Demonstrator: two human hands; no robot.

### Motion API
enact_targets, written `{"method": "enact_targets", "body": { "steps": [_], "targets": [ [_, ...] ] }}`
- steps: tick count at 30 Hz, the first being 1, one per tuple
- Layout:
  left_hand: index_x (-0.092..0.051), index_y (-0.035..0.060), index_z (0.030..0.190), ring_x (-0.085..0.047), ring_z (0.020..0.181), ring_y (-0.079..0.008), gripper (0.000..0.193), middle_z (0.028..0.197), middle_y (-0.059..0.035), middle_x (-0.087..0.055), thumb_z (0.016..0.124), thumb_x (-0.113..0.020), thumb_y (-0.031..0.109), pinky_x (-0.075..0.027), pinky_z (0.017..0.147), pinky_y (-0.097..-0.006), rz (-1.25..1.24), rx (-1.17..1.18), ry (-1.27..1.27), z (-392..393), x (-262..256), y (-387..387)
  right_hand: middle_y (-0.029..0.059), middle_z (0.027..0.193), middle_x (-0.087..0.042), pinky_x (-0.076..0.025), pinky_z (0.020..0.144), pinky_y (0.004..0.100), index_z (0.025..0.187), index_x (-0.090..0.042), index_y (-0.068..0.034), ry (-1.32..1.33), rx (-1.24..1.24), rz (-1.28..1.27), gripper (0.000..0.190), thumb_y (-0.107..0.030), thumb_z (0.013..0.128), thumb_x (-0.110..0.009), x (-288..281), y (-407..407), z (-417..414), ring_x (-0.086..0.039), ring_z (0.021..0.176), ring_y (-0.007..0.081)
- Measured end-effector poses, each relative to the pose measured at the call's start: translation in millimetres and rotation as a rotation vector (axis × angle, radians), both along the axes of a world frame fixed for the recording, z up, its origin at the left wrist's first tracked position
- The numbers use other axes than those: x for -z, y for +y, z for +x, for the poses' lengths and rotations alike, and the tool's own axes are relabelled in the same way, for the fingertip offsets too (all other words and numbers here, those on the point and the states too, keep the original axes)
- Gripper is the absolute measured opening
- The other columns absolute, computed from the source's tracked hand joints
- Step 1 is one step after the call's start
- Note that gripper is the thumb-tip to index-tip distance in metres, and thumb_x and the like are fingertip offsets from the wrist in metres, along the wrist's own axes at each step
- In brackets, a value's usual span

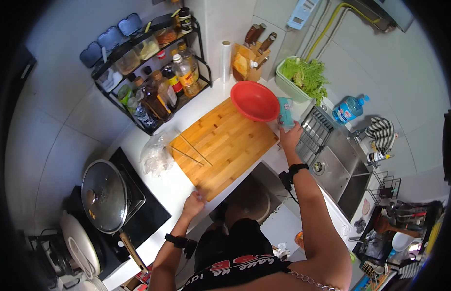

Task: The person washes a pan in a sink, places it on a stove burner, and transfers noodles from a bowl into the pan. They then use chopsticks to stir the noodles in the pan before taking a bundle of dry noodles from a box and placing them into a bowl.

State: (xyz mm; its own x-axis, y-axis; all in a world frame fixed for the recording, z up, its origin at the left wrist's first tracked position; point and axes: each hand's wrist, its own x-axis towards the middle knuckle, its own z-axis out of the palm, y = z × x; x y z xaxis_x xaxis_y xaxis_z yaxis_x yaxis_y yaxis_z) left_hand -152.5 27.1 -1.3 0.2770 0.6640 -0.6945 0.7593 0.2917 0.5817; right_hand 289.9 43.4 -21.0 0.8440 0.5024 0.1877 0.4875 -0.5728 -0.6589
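My left hand (193, 204) rests with curled fingers at the near left corner of the bamboo cutting board (225, 145); whether it grips anything is unclear. On the right, my right hand (290, 136) reaches to a teal-and-white soft packet (285, 112) beside the board, fingers at its near end; a firm hold cannot be made out. A red plastic bowl (255, 101) overlaps the board's far right corner. Two wooden chopsticks (193, 148) lie apart across the board's left part. Against the board's left edge sits a crumpled clear plastic bag (157, 154).
A lidded pan (104, 196) stands on the black hob at left, its handle pointing towards me. Behind the board are a bottle-filled spice rack (152, 129), a knife block (249, 63) and a green tub of leafy greens (292, 85). The steel sink (336, 163) lies at right.
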Motion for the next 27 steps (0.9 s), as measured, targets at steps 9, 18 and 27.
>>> {"method": "enact_targets", "body": {
  "steps": [9, 18, 27],
  "targets": [
    [-0.038, 0.0019, 0.128, -0.064, 0.071, -0.0181, 0.04, 0.096, -0.0126, -0.061, 0.093, -0.047, 0.019, -0.048, 0.056, -0.0255, -0.188, -0.041, -0.401, 98, -40, 43, 0.0358, 0.134, -0.02, -0.039, 0.095, 0.0475, 0.142, -0.01, -0.014, 0.388, 0.079, 0.023, 0.102, -0.039, 0.068, -0.075, -3, 30, 37, -0.039, 0.116, 0.0501],
    [-0.01, 0.0107, 0.141, -0.064, 0.072, -0.0178, 0.069, 0.096, -0.0118, -0.062, 0.091, -0.051, 0.035, -0.05, 0.056, -0.0252, -0.2, -0.387, -0.587, 281, -44, 104, 0.02, 0.074, -0.064, -0.051, 0.059, 0.0375, 0.091, -0.059, 0.005, 0.247, 0.019, 0.059, 0.042, -0.027, 0.066, -0.07, 8, -74, 171, -0.065, 0.063, 0.03],
    [0.001, 0.006, 0.139, -0.062, 0.057, -0.0195, 0.075, 0.079, -0.0158, -0.063, 0.089, -0.053, 0.021, -0.051, 0.045, -0.0257, -0.177, -0.747, -0.503, 357, -11, 150, 0.0167, 0.079, -0.063, -0.05, 0.044, 0.0291, 0.096, -0.057, 0.008, 0.224, 0.188, 0.22, 0.036, -0.02, 0.076, -0.069, -20, -103, 263, -0.064, 0.053, 0.0186]
  ]
}}
